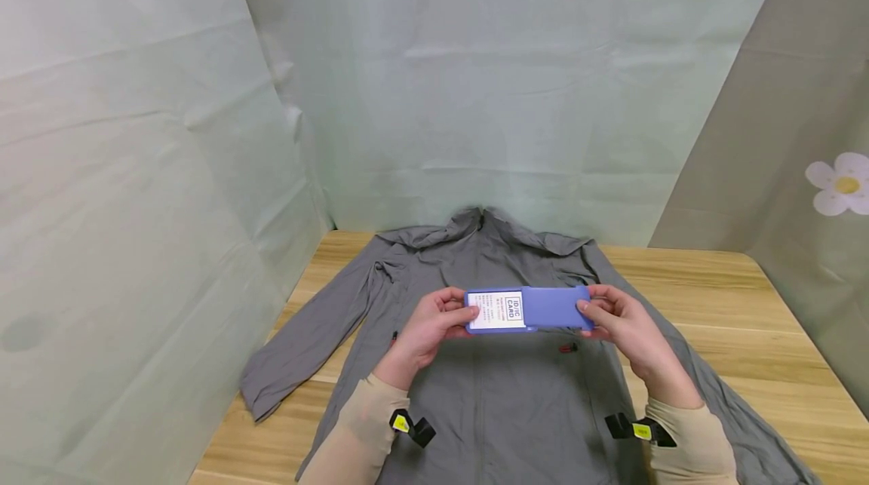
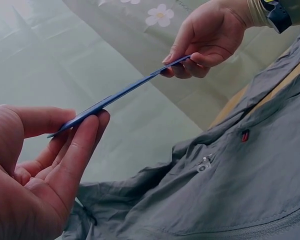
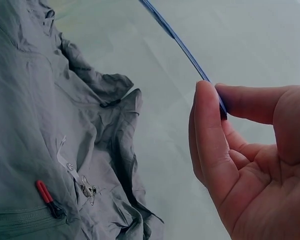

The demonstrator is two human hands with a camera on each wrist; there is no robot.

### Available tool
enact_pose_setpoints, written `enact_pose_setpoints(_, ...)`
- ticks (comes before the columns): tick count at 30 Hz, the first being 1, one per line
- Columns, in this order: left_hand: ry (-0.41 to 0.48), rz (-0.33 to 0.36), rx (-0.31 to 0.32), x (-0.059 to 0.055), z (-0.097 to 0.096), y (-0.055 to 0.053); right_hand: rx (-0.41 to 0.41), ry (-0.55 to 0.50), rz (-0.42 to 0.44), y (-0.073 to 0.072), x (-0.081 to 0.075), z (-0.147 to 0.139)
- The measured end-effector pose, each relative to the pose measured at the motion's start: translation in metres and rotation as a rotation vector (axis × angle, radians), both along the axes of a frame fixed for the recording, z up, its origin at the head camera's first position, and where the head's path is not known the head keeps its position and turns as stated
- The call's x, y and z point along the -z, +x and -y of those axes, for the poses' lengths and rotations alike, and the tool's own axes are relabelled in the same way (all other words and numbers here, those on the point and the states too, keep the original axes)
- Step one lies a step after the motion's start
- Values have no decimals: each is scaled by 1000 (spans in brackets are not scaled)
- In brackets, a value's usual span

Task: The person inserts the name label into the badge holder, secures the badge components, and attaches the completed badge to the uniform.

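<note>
blue card holder (image 1: 558,308) held above a grey jacket (image 1: 468,402) on the wooden surface (image 1: 706,296); from the person's side, left hand's grip (image 1: 431,325) pinches its 9 o'clock end, right hand's grip (image 1: 623,323) its 3 o'clock end; printed white card (image 1: 494,311) shows toward 9 o'clock.

Hands (image 1: 434,321): two. Card holder (image 1: 555,308): one. Insert (image 1: 493,310): one. Jacket (image 1: 475,402): one. Sleeves (image 1: 308,338): two. Red pulls (image 1: 568,348): two, head view. Clip (image 3: 86,188): one, right wrist view. Wrist straps (image 1: 423,434): two. Table (image 1: 686,274): one.
</note>
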State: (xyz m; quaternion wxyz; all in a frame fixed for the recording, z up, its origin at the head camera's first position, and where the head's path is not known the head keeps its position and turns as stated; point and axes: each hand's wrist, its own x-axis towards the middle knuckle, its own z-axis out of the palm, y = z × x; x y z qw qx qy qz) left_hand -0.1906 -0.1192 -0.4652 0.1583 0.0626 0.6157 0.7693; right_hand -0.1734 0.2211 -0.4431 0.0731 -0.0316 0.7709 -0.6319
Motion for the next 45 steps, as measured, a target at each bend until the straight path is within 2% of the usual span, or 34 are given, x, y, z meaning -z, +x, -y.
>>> enact_pose_setpoints(19,12,-11,-6,0,-1,-1,-8,5,8,0,0,3)
enact_pose_setpoints(32,-1,-21,20,3,-3,0,-25,8,26,0,1,5)
enact_pose_setpoints(45,3,-18,43,6,-5,0,-39,-8,9,1,5,12)
